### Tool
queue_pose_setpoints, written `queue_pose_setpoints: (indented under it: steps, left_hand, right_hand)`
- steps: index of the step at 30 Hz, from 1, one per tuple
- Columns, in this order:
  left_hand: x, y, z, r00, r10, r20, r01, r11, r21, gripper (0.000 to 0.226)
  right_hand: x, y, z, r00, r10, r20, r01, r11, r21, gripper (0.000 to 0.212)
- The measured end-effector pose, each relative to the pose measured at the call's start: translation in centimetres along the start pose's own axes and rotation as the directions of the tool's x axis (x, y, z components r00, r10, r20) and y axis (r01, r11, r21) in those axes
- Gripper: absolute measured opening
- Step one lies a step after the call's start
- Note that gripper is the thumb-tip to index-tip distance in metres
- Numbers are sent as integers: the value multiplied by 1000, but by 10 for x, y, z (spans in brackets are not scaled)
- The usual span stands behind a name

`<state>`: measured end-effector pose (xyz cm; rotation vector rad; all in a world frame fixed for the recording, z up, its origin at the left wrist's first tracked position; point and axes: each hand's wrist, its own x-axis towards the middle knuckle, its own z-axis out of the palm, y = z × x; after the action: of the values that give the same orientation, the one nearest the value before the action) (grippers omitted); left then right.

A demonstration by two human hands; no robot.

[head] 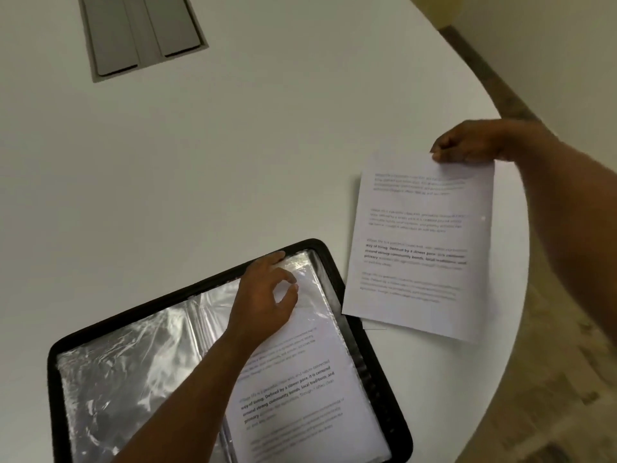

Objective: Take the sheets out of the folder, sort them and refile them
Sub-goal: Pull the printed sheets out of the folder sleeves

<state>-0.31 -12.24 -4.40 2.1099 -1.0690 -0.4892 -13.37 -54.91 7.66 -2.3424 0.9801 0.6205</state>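
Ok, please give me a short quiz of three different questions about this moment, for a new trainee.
1. True or false: the right hand holds the white printed sheet by its top edge.
2. Where is the left hand? A) on the grey recessed panel B) at the clear plastic sleeve in the open black folder
3. Fill in: the folder lies on the white ___.

Key: 1 true; 2 B; 3 table.
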Motion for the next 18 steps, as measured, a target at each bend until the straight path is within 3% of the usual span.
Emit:
queue_pose_setpoints:
  steps: [5,9,11,13,15,18]
  left_hand:
    - [3,7,11,1000,10,18,-9,1000,-27,11]
    - [4,17,13,1000,1,8,-1,1000,-19,10]
    - [3,26,12,998,-70,-7,70,997,-38,13]
    - [1,34,9,990,-141,-29,138,987,-77,19]
    - [-2,40,5,982,-181,-48,175,978,-110,27]
    - [-7,42,-4,974,-200,-102,180,968,-176,34]
  right_hand:
    - [24,17,41,1000,-8,-15,6,996,-86,20]
    - [41,30,64,985,39,-170,-45,998,-32,36]
    - [36,27,77,936,69,-346,-72,997,5,46]
    - [20,9,98,846,40,-531,6,996,84,39]
    - [-5,-26,128,800,-38,-599,181,967,180,27]
    - [-60,-83,178,888,-177,-424,340,874,347,29]
